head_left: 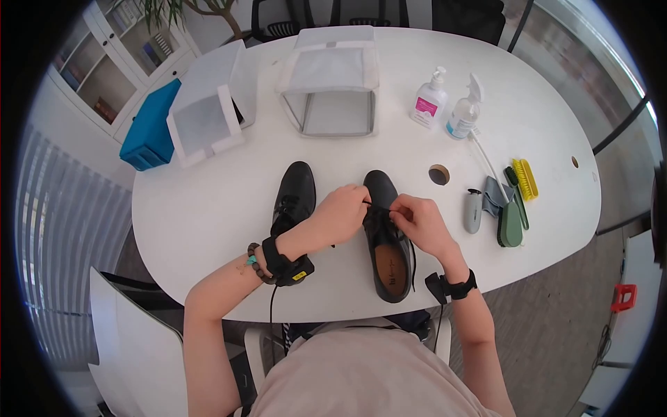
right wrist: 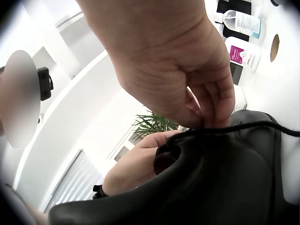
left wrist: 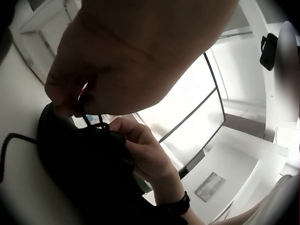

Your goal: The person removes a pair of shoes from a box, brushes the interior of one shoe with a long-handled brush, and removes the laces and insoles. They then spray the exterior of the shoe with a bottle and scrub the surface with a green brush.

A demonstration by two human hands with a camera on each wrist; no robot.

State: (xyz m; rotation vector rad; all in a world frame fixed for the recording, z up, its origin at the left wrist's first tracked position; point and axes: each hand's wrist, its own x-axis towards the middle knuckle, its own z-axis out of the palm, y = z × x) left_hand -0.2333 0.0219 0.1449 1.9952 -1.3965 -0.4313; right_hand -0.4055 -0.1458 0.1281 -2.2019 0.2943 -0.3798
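Note:
A black leather lace-up shoe [head_left: 380, 185] with a tan insole [head_left: 391, 267] lies on the table, toe pointing away from me. My left hand [head_left: 339, 217] pinches a black shoelace [head_left: 379, 206] at the left of its tongue. On the other side, my right hand [head_left: 422, 224] has the lace between thumb and fingertips. Loops of lace [left wrist: 99, 125] stand above the shoe between both hands in the left wrist view. From the right wrist view, a loose lace end [right wrist: 262, 124] runs over the shoe. The matching shoe [head_left: 297, 182] sits to the left, partly behind my left forearm.
Two pale translucent boxes [head_left: 326, 73] and a teal case [head_left: 151, 125] stand at the back left. Behind right are a pump bottle [head_left: 429, 97] and a spray bottle [head_left: 464, 111]. A green brush [head_left: 511, 226], yellow brush [head_left: 526, 179], grey cloth [head_left: 492, 198] and grey tube-like item [head_left: 473, 212] lie right.

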